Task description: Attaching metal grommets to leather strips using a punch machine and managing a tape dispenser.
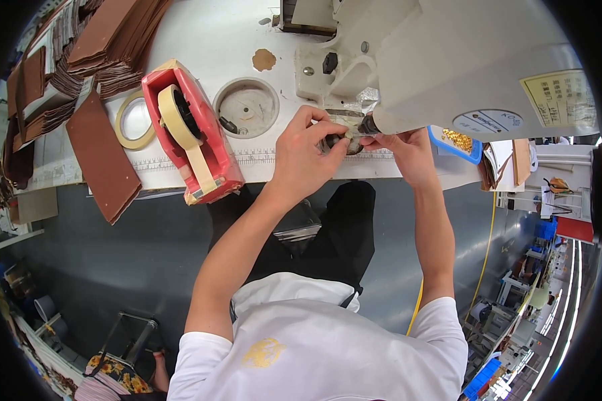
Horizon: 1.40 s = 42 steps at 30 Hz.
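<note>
Head view: forearms (435, 234) reached forward; hands, left hand (308, 150) and right hand (411, 155), curled at dark fitting (368, 124) under white machine (448, 60), grip unclear. Machine stood on white counter (207, 33), above grey floor (134, 254).

Low pass leftward from left hand (306, 152): open over round recess (251, 103), then red tape dispenser (229, 170) blocks. Machine body (448, 60) bars the far side of both hands. Blue-rimmed tray (473, 159) just beside right hand (413, 155), limiting rightward room.

Smooth, painted metal machine (468, 60).
</note>
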Motion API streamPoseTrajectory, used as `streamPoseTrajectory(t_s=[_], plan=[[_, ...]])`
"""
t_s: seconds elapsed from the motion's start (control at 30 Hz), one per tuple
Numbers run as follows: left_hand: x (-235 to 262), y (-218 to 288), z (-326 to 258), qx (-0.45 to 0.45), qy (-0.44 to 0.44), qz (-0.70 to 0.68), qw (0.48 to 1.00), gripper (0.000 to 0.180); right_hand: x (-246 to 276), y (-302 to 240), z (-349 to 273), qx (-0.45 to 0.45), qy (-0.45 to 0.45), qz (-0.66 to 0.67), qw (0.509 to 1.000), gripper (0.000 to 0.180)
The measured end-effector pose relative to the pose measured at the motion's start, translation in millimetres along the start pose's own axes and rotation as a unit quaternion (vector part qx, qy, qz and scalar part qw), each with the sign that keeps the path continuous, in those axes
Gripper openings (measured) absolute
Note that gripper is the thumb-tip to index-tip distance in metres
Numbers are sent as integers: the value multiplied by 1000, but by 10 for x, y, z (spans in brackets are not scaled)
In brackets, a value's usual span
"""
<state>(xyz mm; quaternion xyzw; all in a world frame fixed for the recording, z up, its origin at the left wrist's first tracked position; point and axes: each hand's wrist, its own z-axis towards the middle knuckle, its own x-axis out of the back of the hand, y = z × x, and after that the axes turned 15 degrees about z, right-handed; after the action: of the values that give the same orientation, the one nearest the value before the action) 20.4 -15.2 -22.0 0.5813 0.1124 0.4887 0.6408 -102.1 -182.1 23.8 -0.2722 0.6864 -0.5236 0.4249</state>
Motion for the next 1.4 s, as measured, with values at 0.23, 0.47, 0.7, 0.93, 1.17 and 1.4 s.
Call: streamPoseTrajectory(t_s=[0.23,0.47,0.7,0.93,1.17,1.4], plan=[[-1,-2,-2,2,6,0,1000,18,-57,52,3,11,-10,-19,1000,25],[1,-12,-5,-1,14,-2,1000,18,-48,-13,-25,11,-16,-20,1000,24],[11,-9,4,-9,15,14,1000,16,-100,-45,8,19,10,-46,999,22],[4,-15,3,-16,21,12,1000,16,-73,-36,19,9,0,-52,999,21],[2,-6,0,-8,16,10,1000,16,-16,-7,36,8,-11,-51,999,20],[-16,-25,-3,-6,17,-2,1000,18,-75,-12,31,-13,2,-24,1000,23]])
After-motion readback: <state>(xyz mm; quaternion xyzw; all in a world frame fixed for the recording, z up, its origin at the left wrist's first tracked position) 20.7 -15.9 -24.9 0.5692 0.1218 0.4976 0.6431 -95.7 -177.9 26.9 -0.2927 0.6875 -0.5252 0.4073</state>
